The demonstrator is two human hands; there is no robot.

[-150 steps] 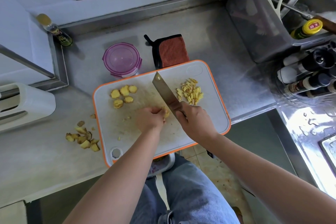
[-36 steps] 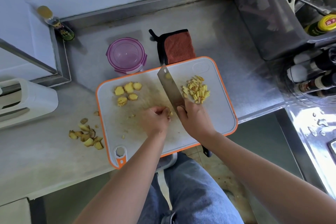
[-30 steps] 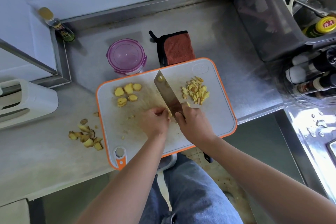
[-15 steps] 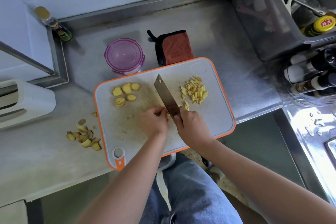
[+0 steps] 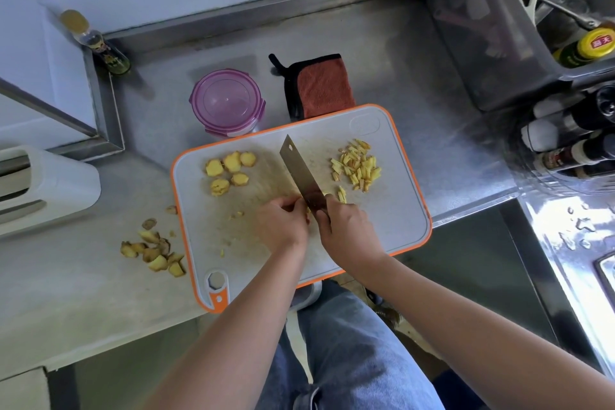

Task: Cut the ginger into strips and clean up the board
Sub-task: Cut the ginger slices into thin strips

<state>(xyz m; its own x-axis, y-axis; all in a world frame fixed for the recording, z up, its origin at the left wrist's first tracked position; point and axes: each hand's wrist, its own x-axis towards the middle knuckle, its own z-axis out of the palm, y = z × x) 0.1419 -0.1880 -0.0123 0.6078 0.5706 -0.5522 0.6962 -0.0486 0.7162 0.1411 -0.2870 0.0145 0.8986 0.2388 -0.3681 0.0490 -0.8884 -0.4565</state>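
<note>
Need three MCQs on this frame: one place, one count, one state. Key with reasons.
1. Where on the cutting board are the ginger strips?
A) right of the knife blade
B) left of the blade
C) by the handle hole

2. How many uncut ginger slices lie at the board's upper left?
A) two
B) five
C) nine

3. What is the right hand doing?
A) gripping the knife
B) lying flat, open
C) holding a cloth

Key: 1A, the strips are piled right of the blade; 2B, five rounds can be counted; 3A, its fingers wrap the knife's handle end.
</note>
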